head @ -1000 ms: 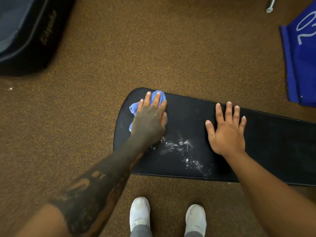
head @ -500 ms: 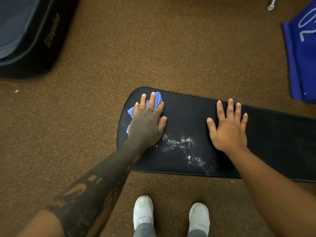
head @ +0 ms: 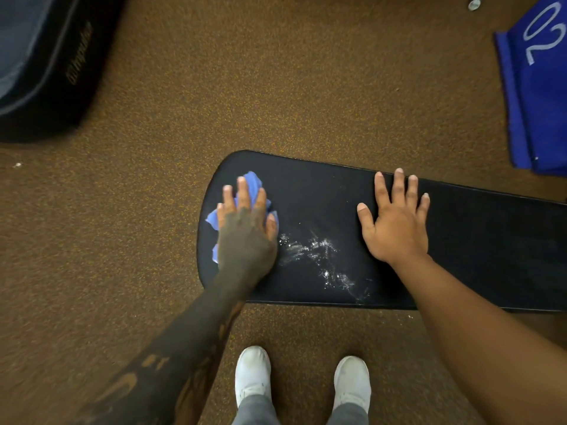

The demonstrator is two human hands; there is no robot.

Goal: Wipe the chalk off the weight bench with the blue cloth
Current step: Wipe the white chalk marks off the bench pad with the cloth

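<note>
A black padded weight bench (head: 478,240) runs from the centre to the right edge. White chalk smears (head: 319,256) streak its near side between my two hands. My left hand (head: 245,228) presses flat on a crumpled blue cloth (head: 252,182) at the bench's rounded left end, just left of the chalk. The fingers lie straight over the cloth, which shows only at its edges. My right hand (head: 395,222) rests flat with spread fingers on the bare pad to the right of the chalk.
Brown speckled carpet (head: 276,87) surrounds the bench. A dark padded case (head: 52,72) lies at the top left. A blue fabric with white numbers (head: 540,96) sits at the top right, a metal tip (head: 474,3) above it. My white shoes (head: 300,378) stand below the bench.
My left hand has slid the cloth slightly left and nearer along the bench end. The right hand stays flat in place. The chalk smear looks unchanged.
</note>
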